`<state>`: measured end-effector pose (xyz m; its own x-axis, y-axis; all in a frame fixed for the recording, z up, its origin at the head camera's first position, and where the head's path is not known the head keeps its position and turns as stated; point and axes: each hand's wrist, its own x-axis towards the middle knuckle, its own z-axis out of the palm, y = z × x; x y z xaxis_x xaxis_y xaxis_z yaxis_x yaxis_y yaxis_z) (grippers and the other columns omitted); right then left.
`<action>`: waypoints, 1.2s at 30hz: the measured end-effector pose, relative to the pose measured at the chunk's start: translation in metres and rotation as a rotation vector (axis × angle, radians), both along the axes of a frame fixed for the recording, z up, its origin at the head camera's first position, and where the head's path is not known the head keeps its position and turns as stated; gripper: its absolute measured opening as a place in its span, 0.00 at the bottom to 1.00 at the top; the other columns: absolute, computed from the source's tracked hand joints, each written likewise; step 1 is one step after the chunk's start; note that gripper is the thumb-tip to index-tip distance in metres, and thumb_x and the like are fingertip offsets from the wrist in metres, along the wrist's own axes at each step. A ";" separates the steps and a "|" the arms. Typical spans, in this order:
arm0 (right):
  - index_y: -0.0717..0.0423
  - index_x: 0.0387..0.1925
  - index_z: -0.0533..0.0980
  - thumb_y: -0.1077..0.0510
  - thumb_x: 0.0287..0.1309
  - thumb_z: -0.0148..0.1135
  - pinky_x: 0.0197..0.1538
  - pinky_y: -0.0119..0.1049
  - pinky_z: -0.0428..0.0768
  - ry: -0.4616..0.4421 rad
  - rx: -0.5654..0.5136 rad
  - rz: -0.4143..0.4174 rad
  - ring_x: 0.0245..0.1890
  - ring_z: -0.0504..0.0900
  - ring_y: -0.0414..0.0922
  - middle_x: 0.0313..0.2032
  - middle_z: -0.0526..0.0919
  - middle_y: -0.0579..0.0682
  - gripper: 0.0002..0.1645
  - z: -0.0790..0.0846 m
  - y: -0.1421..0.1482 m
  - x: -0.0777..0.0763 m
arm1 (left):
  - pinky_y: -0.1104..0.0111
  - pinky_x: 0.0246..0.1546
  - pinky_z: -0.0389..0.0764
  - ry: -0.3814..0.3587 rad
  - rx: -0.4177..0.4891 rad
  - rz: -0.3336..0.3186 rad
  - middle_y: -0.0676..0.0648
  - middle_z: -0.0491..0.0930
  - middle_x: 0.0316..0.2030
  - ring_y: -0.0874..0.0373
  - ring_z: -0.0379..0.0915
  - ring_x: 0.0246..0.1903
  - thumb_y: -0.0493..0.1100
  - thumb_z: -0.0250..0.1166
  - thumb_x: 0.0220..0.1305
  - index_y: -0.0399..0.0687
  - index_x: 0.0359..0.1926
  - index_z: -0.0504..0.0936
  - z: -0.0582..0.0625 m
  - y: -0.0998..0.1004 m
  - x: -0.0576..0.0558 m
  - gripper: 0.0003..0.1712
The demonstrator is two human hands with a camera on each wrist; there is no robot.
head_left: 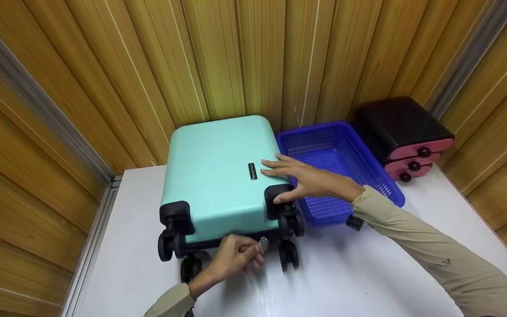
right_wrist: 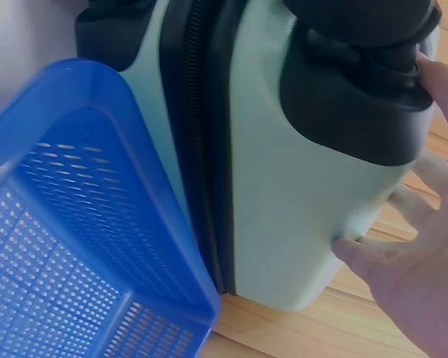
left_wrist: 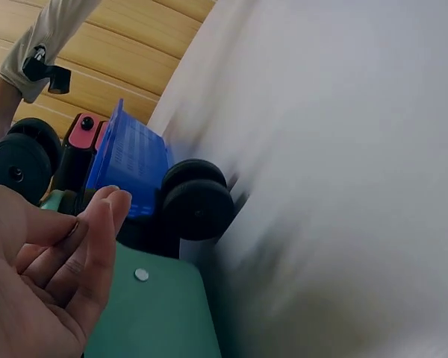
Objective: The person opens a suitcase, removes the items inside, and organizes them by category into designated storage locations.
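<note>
A mint-green hard-shell suitcase (head_left: 218, 167) lies flat on the white table, its black wheels towards me. Low on its near side, my left hand (head_left: 236, 255) pinches a small metal zipper pull (head_left: 263, 243) between thumb and fingers. In the left wrist view, those fingers hide most of the pull. My right hand (head_left: 308, 178) rests with spread fingers on the suitcase's near right corner, beside a black wheel mount (head_left: 275, 193). The right wrist view shows the black zipper seam (right_wrist: 198, 134) along the suitcase's side, next to that hand.
A blue perforated basket (head_left: 359, 149) stands against the suitcase's right side. Behind it on the right is a black box with pink drawers (head_left: 420, 149) and round black knobs. Wood-look panels (head_left: 262, 57) wall in the back and both sides.
</note>
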<state>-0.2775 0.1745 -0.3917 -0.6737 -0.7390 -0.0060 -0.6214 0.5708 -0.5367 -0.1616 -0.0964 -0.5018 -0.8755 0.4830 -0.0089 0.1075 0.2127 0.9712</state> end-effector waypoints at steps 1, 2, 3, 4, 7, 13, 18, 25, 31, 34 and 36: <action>0.41 0.80 0.62 0.33 0.63 0.69 0.80 0.63 0.49 0.002 -0.008 -0.002 0.85 0.38 0.51 0.82 0.53 0.37 0.50 0.000 0.000 0.001 | 0.71 0.20 0.82 0.006 -0.006 0.002 0.38 0.90 0.30 0.40 0.88 0.28 0.33 0.63 0.74 0.34 0.38 0.90 0.000 -0.004 0.000 0.10; 0.42 0.80 0.62 0.33 0.63 0.70 0.80 0.63 0.50 0.004 -0.013 -0.004 0.85 0.38 0.51 0.82 0.53 0.37 0.50 0.000 -0.001 0.001 | 0.73 0.20 0.81 0.008 -0.014 0.004 0.38 0.90 0.30 0.40 0.89 0.29 0.33 0.63 0.74 0.35 0.38 0.90 0.001 -0.008 0.001 0.10; 0.42 0.80 0.62 0.34 0.63 0.70 0.80 0.63 0.50 0.006 -0.018 -0.005 0.85 0.39 0.51 0.82 0.54 0.38 0.50 0.000 -0.001 0.002 | 0.74 0.20 0.80 0.007 -0.017 0.006 0.38 0.90 0.30 0.40 0.89 0.29 0.34 0.63 0.74 0.35 0.38 0.90 0.001 -0.013 0.001 0.10; 0.43 0.80 0.63 0.34 0.63 0.70 0.80 0.63 0.50 0.006 -0.021 -0.008 0.85 0.39 0.51 0.82 0.54 0.38 0.50 0.000 -0.001 0.002 | 0.75 0.20 0.78 0.008 -0.028 0.007 0.38 0.90 0.30 0.40 0.89 0.29 0.34 0.63 0.74 0.35 0.38 0.90 0.001 -0.017 0.002 0.10; 0.42 0.80 0.63 0.34 0.63 0.71 0.80 0.63 0.50 0.001 -0.022 -0.016 0.85 0.39 0.51 0.82 0.54 0.37 0.50 0.000 -0.001 0.002 | 0.75 0.20 0.78 0.004 -0.042 0.018 0.38 0.90 0.30 0.43 0.89 0.29 0.35 0.64 0.74 0.36 0.37 0.90 0.000 -0.033 0.004 0.10; 0.41 0.80 0.62 0.33 0.63 0.70 0.79 0.65 0.51 0.010 -0.007 -0.020 0.85 0.39 0.51 0.82 0.54 0.38 0.50 0.001 0.002 0.002 | 0.74 0.20 0.79 0.015 -0.052 0.023 0.39 0.90 0.31 0.52 0.89 0.28 0.37 0.64 0.75 0.36 0.38 0.90 -0.002 -0.059 0.009 0.11; 0.41 0.80 0.62 0.33 0.63 0.70 0.79 0.67 0.51 0.009 -0.006 -0.012 0.84 0.39 0.52 0.82 0.53 0.38 0.50 0.000 0.001 0.002 | 0.72 0.19 0.81 0.017 -0.108 0.052 0.41 0.90 0.31 0.57 0.86 0.25 0.40 0.64 0.76 0.39 0.37 0.89 -0.002 -0.080 0.014 0.12; 0.40 0.80 0.62 0.32 0.62 0.70 0.79 0.67 0.51 0.000 -0.006 -0.025 0.85 0.39 0.50 0.82 0.53 0.36 0.50 0.003 0.002 0.002 | 0.59 0.28 0.88 -0.052 -0.174 0.187 0.43 0.88 0.32 0.54 0.86 0.28 0.40 0.63 0.77 0.34 0.44 0.86 -0.004 -0.115 0.025 0.11; 0.42 0.80 0.63 0.33 0.62 0.71 0.79 0.66 0.51 0.002 -0.004 -0.022 0.84 0.40 0.51 0.82 0.54 0.37 0.50 0.003 0.003 -0.001 | 0.63 0.22 0.87 0.040 -0.153 0.206 0.40 0.89 0.30 0.58 0.86 0.26 0.36 0.64 0.74 0.31 0.44 0.85 -0.007 -0.142 0.023 0.09; 0.42 0.80 0.63 0.33 0.62 0.70 0.79 0.65 0.51 -0.001 -0.001 -0.016 0.84 0.40 0.52 0.82 0.54 0.38 0.50 0.001 0.001 -0.002 | 0.65 0.21 0.86 0.080 -0.178 0.203 0.41 0.88 0.29 0.59 0.86 0.25 0.34 0.64 0.73 0.31 0.43 0.85 -0.006 -0.151 0.022 0.07; 0.42 0.80 0.63 0.33 0.63 0.70 0.79 0.66 0.51 -0.006 -0.001 -0.018 0.84 0.40 0.52 0.82 0.54 0.37 0.50 -0.001 0.001 -0.002 | 0.66 0.21 0.85 0.102 -0.219 0.208 0.44 0.87 0.29 0.59 0.86 0.25 0.33 0.64 0.73 0.32 0.43 0.85 -0.006 -0.155 0.022 0.06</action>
